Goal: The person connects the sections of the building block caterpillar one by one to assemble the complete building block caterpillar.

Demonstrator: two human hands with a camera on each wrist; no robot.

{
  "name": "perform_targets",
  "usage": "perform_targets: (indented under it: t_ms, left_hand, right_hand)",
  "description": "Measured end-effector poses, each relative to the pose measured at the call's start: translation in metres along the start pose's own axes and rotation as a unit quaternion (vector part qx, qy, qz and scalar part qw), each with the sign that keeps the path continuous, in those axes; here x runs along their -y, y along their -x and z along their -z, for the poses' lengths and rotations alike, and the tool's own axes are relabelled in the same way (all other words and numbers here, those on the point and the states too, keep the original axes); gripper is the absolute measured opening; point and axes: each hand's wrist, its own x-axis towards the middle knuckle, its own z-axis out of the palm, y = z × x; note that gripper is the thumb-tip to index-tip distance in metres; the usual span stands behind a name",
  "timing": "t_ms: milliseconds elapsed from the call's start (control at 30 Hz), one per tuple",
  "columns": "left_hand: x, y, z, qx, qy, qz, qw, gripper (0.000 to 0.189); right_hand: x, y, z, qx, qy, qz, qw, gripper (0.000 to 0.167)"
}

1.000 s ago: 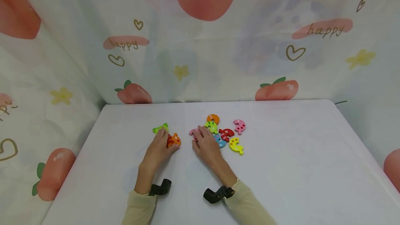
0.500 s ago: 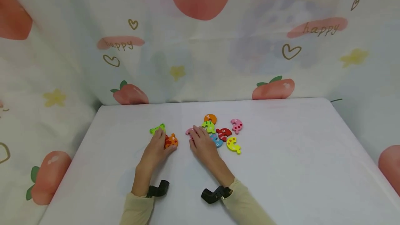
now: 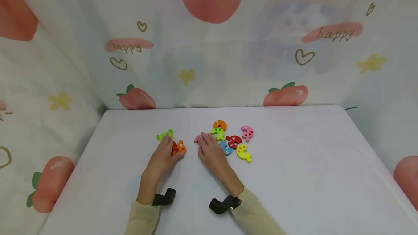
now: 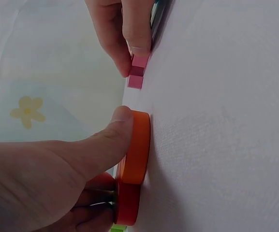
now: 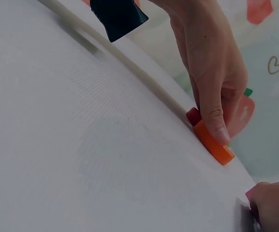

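My left hand point(image 3: 161, 159) grips an orange spotted toy piece point(image 3: 180, 148) and a red piece point(image 4: 128, 205) together. The thumb point(image 4: 122, 116) lies on the orange end, and the other fingers are at the red side. At these fingertips lies a lime green piece point(image 3: 166, 134) with two round eyes. To the right, my right hand point(image 3: 213, 157) holds a pink piece point(image 3: 197, 139) with thumb and fingers, covering most of it. A narrow gap separates the pink piece from the orange one. All lie flat on the white table.
Right of my right hand lie a green piece point(image 3: 218, 133), an orange piece point(image 3: 220, 125), a blue piece point(image 3: 226, 148), a red piece point(image 3: 233, 141), a yellow piece point(image 3: 243, 153) and a pink spotted piece point(image 3: 247, 133). A printed cloth point(image 3: 212, 64) hangs behind the white table point(image 3: 310, 169).
The head view has shifted slightly. My right fingertips have slid a little left over the pink piece; the left hand and the loose pieces keep their places.
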Motion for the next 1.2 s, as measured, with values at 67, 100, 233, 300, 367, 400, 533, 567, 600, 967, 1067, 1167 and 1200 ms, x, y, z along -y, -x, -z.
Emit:
perform_targets:
  t_ms: [67, 100, 233, 300, 367, 400, 533, 567, 600, 967, 1067, 1167, 1200]
  left_hand:
    - [0.001, 0.000, 0.000, -0.002, -0.001, 0.000, 1.0000, 0.085]
    - [0.001, 0.000, 0.000, -0.001, -0.002, -0.001, 1.0000, 0.085]
    - [0.001, -0.001, 0.000, 0.004, -0.005, 0.003, 1.0000, 0.086]
    - [0.001, -0.001, 0.000, 0.005, -0.006, 0.004, 1.0000, 0.086]
    - [0.000, 0.000, 0.000, 0.003, -0.007, 0.001, 1.0000, 0.085]
    - [0.000, 0.000, 0.000, 0.002, -0.007, -0.002, 1.0000, 0.085]
    - [0.000, 0.000, 0.000, -0.003, -0.013, -0.010, 0.9999, 0.082]
    - [0.000, 0.000, 0.000, -0.003, -0.013, -0.009, 0.9999, 0.082]
    - [0.000, 0.000, 0.001, -0.003, -0.014, -0.008, 0.9999, 0.082]
    - [0.001, -0.001, 0.001, -0.001, -0.008, -0.001, 1.0000, 0.084]
    - [0.001, 0.000, 0.001, 0.001, -0.012, -0.002, 0.9999, 0.083]
    - [0.002, 0.000, 0.001, -0.002, -0.016, -0.007, 0.9998, 0.083]
    - [0.002, 0.000, 0.002, -0.002, -0.015, -0.008, 0.9999, 0.082]
  right_hand:
    - [0.002, -0.001, 0.002, 0.011, 0.005, 0.000, 0.9999, 0.044]
    - [0.002, -0.001, 0.002, 0.016, 0.007, -0.001, 0.9998, 0.044]
    - [0.003, -0.001, 0.003, 0.033, 0.010, -0.003, 0.9994, 0.045]
    - [0.003, 0.000, 0.003, 0.033, 0.010, 0.002, 0.9994, 0.045]
    - [0.002, 0.000, 0.002, 0.026, 0.006, 0.007, 0.9996, 0.045]
    - [0.001, 0.001, 0.002, 0.022, 0.003, 0.008, 0.9997, 0.045]
    - [-0.001, 0.002, 0.000, 0.002, -0.017, 0.007, 0.9998, 0.047]
    - [-0.001, 0.003, 0.000, -0.003, -0.023, 0.007, 0.9997, 0.047]
    - [-0.001, 0.003, 0.000, -0.009, -0.030, 0.007, 0.9995, 0.047]
    - [0.006, 0.004, -0.004, -0.079, -0.057, 0.050, 0.9940, 0.044]
    - [0.010, 0.002, -0.004, -0.091, -0.063, 0.072, 0.9913, 0.045]
    - [0.013, -0.003, -0.005, -0.107, -0.089, 0.076, 0.9874, 0.045]
    - [0.014, -0.005, -0.006, -0.109, -0.102, 0.073, 0.9860, 0.044]
